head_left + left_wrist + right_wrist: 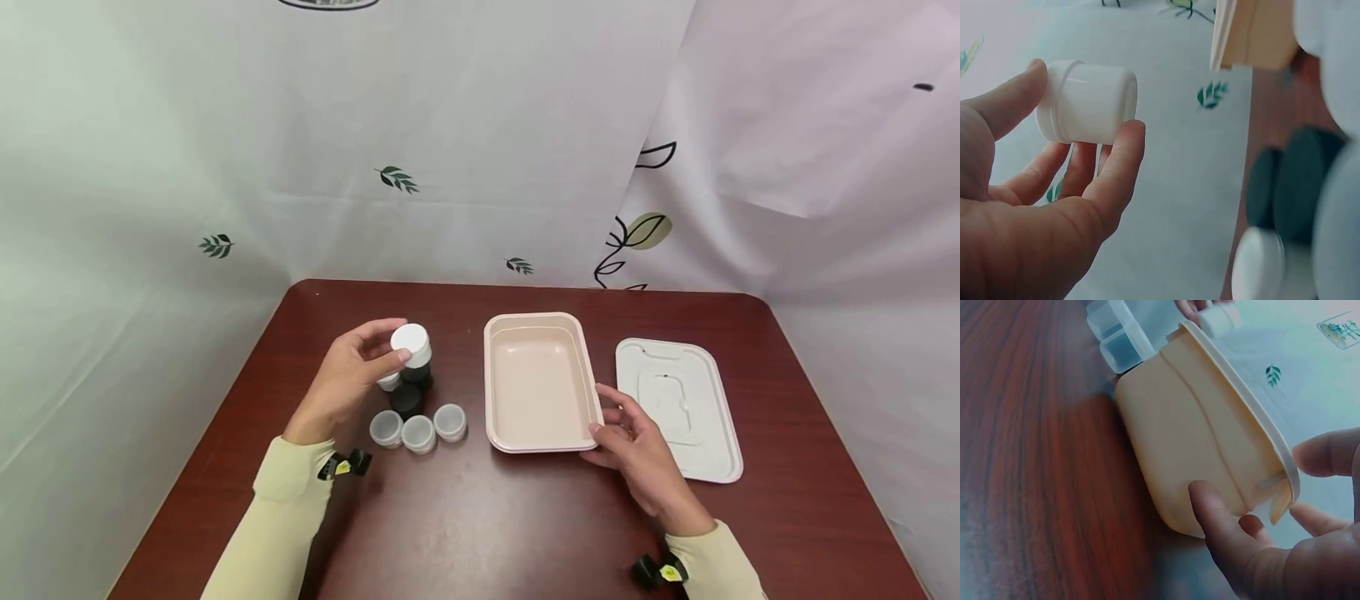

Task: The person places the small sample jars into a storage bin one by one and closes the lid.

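My left hand (pixel 372 353) is raised above the table and pinches a small white lidded jar (pixel 411 342) between thumb and fingers; the left wrist view shows this jar (pixel 1088 102) lying sideways in the fingertips. Below it sit two black-lidded jars (pixel 408 397) and three clear-lidded jars (pixel 418 432) in a row. My right hand (pixel 613 421) rests with relaxed fingers at the near right corner of an empty beige tray (pixel 497 433). In the right wrist view its thumb (pixel 1219 528) touches the outer wall of the tray (pixel 1197 437).
A white tray lid (pixel 678 408) lies flat to the right of the tray, just past my right hand. The table (pixel 480 533) is dark red wood with rounded far corners. White cloth with leaf prints hangs behind and to both sides.
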### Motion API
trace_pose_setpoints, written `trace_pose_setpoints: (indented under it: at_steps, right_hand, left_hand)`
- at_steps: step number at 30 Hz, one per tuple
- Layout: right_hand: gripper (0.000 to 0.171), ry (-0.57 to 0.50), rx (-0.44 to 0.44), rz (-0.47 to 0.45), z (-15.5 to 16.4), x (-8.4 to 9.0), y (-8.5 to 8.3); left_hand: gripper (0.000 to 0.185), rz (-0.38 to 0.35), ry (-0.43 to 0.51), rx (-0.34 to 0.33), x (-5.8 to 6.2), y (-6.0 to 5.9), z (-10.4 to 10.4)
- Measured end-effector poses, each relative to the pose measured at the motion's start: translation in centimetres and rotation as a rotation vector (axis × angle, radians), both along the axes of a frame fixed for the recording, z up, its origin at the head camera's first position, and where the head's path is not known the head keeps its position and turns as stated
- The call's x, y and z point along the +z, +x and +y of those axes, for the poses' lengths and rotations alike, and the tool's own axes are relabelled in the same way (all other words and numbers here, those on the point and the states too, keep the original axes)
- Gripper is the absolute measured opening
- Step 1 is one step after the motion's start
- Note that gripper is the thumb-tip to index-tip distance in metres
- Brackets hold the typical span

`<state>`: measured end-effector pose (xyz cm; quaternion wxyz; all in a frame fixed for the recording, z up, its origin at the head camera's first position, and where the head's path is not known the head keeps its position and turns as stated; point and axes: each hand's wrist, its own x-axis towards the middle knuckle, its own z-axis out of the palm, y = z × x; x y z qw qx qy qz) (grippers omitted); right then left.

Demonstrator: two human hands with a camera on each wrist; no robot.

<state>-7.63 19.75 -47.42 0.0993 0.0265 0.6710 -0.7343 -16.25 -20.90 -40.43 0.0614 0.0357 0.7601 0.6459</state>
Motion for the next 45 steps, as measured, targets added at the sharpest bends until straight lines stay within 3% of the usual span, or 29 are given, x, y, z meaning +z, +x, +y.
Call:
trace_pose_setpoints:
  at_steps: [6,10,17,21,28,35,40,45]
  right_hand:
    - [0.064,0.018,-0.004,-0.007,-0.2,0.2,-0.2]
    - [0.066,0.021,-0.006,-0.007,-0.3,0.4,-0.3]
    - [0.068,0.02,-0.009,-0.026,-0.4,0.7,-0.2]
    - [0.067,0.021,-0.006,-0.019,-0.4,0.7,-0.3]
    - [0.067,0.04,-0.001,-0.022,-0.2,0.6,-0.3]
    - [0.067,0.052,-0.005,-0.036,-0.1,0.6,-0.4]
    - [0.068,0.061,-0.01,-0.053,-0.1,0.6,-0.3]
    - [0.067,0.06,-0.024,-0.057,-0.2,0.4,-0.2]
  left_hand:
    - [0.051,0.026,0.071,-0.1,0.7,-2.3,4.1]
    - [0.049,0.012,0.093,-0.161,0.5,-3.9,7.1]
    - [0.047,-0.036,0.024,-0.265,-0.7,-6.3,12.0]
    - [0.047,-0.023,-0.039,-0.305,-1.4,-7.1,14.0]
    - [0.045,0.043,-0.193,-0.343,-2.1,-7.6,16.3]
    - [0.044,0.14,-0.414,-0.383,-2.6,-8.0,18.3]
    - [0.047,0.189,-0.498,-0.427,-3.0,-8.1,19.2]
    - [0.039,0.241,-0.616,-0.429,-3.5,-8.1,20.0]
